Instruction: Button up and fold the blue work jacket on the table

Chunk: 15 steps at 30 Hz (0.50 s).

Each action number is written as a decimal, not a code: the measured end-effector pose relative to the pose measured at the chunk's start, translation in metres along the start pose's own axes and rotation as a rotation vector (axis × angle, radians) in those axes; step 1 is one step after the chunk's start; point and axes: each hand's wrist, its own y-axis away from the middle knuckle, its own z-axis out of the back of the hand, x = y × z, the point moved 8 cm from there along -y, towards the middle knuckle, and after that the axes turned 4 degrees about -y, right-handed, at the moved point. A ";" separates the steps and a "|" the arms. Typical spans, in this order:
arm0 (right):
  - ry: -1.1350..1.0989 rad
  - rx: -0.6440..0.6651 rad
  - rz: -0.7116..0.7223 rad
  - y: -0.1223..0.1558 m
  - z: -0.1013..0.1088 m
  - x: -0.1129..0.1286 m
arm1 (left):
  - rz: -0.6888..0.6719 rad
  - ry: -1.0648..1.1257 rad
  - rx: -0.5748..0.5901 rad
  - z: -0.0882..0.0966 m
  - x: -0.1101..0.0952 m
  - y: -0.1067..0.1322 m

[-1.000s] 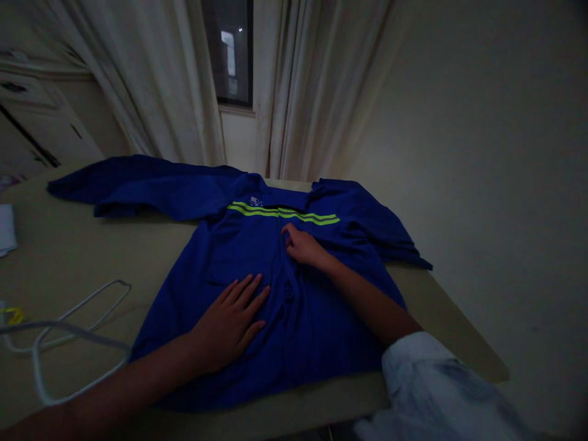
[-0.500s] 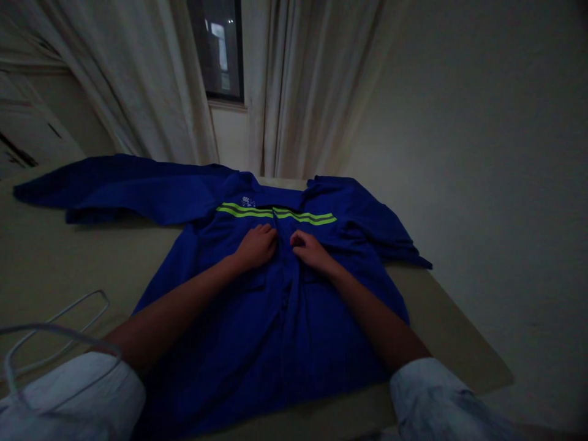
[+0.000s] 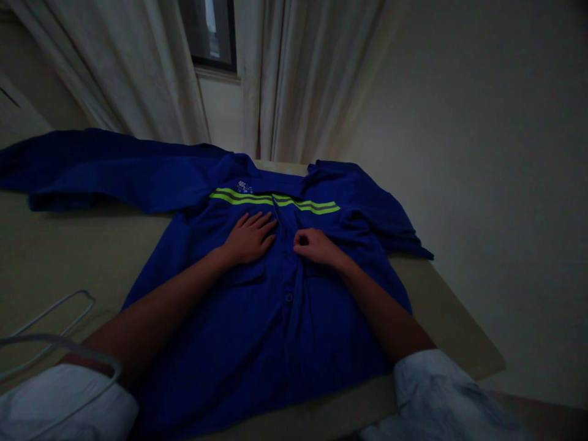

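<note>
A blue work jacket (image 3: 220, 343) with yellow-green and grey chest stripes lies front up, collar away from me. Its sleeves reach out to both sides, the left one longer in view. My left hand (image 3: 252, 236) rests flat on the chest just below the stripes, fingers spread. On the other side of the front opening, my right hand (image 3: 316, 246) is closed in a pinch, thumb and forefinger at the jacket's front edge. A dark button (image 3: 289, 297) shows lower down the placket. The cloth in the right fingertips is dim and small.
The jacket lies on a pale table (image 3: 92, 251) whose right edge meets a plain wall (image 3: 482, 153). A white cable (image 3: 59, 340) loops at the lower left, over my left sleeve. Curtains (image 3: 312, 79) and a window (image 3: 209, 30) stand behind.
My left hand has opened from curled fingers to a flat spread on the cloth. My right hand stays pinched near the opening. The view has tipped slightly downward.
</note>
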 end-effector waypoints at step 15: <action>0.146 0.023 0.344 0.010 -0.040 0.025 | 0.109 0.341 -0.084 0.040 0.047 -0.004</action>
